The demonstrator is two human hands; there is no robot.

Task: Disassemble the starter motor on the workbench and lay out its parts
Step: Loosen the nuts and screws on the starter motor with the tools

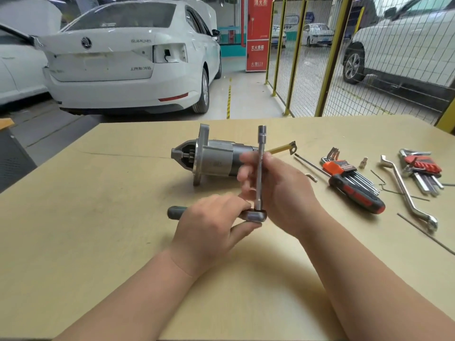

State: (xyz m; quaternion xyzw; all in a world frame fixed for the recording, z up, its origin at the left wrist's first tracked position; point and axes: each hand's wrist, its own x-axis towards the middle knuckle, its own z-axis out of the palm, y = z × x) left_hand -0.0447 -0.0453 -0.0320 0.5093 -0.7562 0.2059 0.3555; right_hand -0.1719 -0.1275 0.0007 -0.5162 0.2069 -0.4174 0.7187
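Left hand (209,227) fingers are gripping ratchet (175,212); right hand (288,193) fingers are pinching upright extension bar (261,143); starter motor (216,159) is lying on surface (98,217) behind.

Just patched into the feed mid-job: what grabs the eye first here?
Centre frame, the left hand holds the head of a steel ratchet wrench while the right hand grips its long socket extension, which stands upright. Just behind them the grey metal starter motor lies on the pale wooden workbench. To the right lie an orange-and-black screwdriver and a bent steel ring spanner.
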